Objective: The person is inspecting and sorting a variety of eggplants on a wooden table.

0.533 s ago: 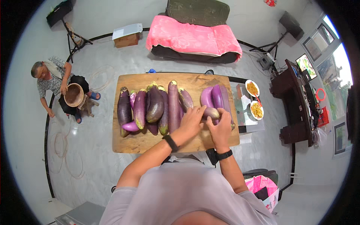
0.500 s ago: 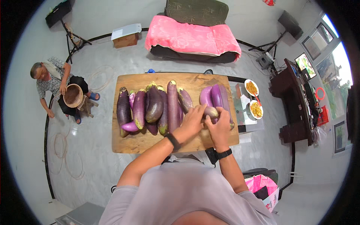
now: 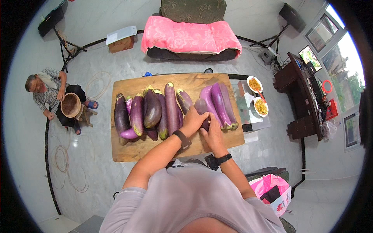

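Note:
Both my hands are closed on a dark purple eggplant (image 3: 201, 105), which points away from me with its far end showing above my fingers. My left hand (image 3: 193, 121) grips its left side. My right hand (image 3: 212, 133) holds its near end, the fingertips of both hands meeting there; my fingers hide that end. Just to the right, three longer, lighter eggplants (image 3: 220, 105) lie side by side. To the left, several dark eggplants (image 3: 152, 112) form a row, with a small bright purple eggplant (image 3: 129, 134) lying across its near end. All are on a wooden board tabletop (image 3: 126, 152).
Right of the board, two bowls of food (image 3: 254, 84) stand on a glass-topped table (image 3: 248, 121). A seated person (image 3: 48, 91) at the left holds a round basin (image 3: 70, 105). Beyond the board is a sofa with a pink cover (image 3: 190, 37). A pink bag (image 3: 268, 186) sits near my right side.
My hands have brought the eggplant left, off the lighter eggplants, and turned it to point away from me. The view has shifted slightly. The seated person's lower hand has moved in toward the body.

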Demonstrator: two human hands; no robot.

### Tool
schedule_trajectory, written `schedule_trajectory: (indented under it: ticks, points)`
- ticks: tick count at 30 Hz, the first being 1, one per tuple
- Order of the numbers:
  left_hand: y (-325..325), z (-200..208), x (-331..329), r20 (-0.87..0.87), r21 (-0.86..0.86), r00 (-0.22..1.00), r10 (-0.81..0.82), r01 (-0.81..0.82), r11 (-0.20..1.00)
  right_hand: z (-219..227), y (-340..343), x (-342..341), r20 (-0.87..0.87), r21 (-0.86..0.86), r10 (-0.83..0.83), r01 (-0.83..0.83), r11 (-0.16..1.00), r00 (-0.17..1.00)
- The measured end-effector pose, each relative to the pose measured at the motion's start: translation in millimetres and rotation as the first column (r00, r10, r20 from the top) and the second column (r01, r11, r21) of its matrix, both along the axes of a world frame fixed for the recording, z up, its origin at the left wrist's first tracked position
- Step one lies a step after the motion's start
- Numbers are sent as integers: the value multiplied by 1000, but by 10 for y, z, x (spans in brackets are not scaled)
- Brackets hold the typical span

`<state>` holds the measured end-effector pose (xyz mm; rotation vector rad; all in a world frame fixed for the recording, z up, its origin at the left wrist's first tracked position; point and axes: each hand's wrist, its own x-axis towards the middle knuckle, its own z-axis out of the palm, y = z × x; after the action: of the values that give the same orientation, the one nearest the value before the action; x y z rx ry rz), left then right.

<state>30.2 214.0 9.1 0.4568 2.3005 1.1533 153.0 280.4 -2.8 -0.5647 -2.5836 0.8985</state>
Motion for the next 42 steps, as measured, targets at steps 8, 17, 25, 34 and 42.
schedule_trajectory:
  ticks: [8,17,25,34,42]
  points:
    - [-73,-67,-195,-373,-167,915,-155,98,981,-189,61,-97,53,145,1,-9,989,999]
    - [175,-319,-366,-506,-692,699,-505,22,722,-259,108,44,-9,198,11,-9,980,1000]
    - [230,-175,-528,-358,-671,793,-492,148,726,-202,164,82,32,215,54,-60,975,998]
    - [143,-139,-431,-342,-556,872,-351,113,824,-334,67,6,4,160,-19,18,987,1000]
    - [176,-107,-318,-501,-607,783,-369,-14,794,-414,57,-201,36,159,-58,51,986,998]
